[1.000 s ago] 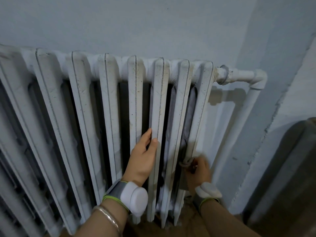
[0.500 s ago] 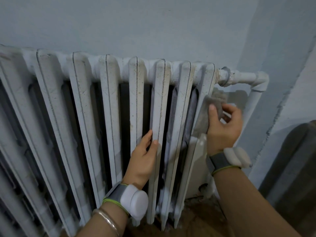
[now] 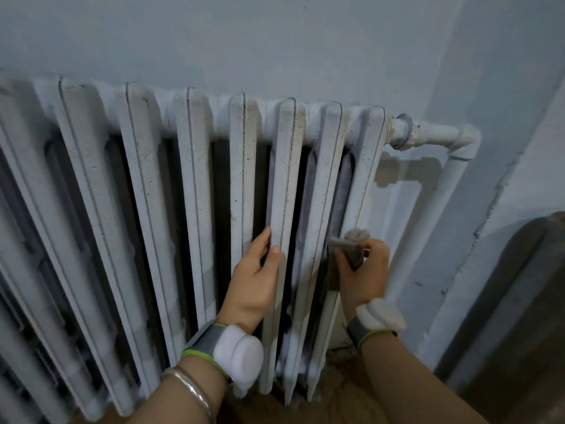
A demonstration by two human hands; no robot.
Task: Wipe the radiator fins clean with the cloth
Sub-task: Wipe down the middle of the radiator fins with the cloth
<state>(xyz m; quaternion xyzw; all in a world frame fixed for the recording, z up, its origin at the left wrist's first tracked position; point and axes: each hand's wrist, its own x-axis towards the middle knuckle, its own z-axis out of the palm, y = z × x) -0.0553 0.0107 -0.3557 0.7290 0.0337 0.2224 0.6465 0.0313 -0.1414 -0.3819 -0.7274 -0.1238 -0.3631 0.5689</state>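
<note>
A white cast-iron radiator [image 3: 195, 185] with several dusty vertical fins spans the wall. My left hand [image 3: 253, 280] grips the edge of the third fin from the right, fingers curled into the gap to its left and thumb on the fin's face. My right hand [image 3: 363, 270] holds a grey cloth [image 3: 348, 249] and presses it against the lower half of the rightmost fin [image 3: 363, 179]. Part of the cloth is tucked into the gap left of that fin. Both wrists carry white sensor bands.
A white pipe [image 3: 434, 136] leaves the radiator's top right and bends down along the wall [image 3: 275, 41]. A dark grey object [image 3: 519, 301] leans at the right edge. The brown floor [image 3: 345, 402] shows under the fins.
My right hand with the cloth rose from low on the rightmost fin to near its top, then came back down to mid-height. My left hand stayed on its fin.
</note>
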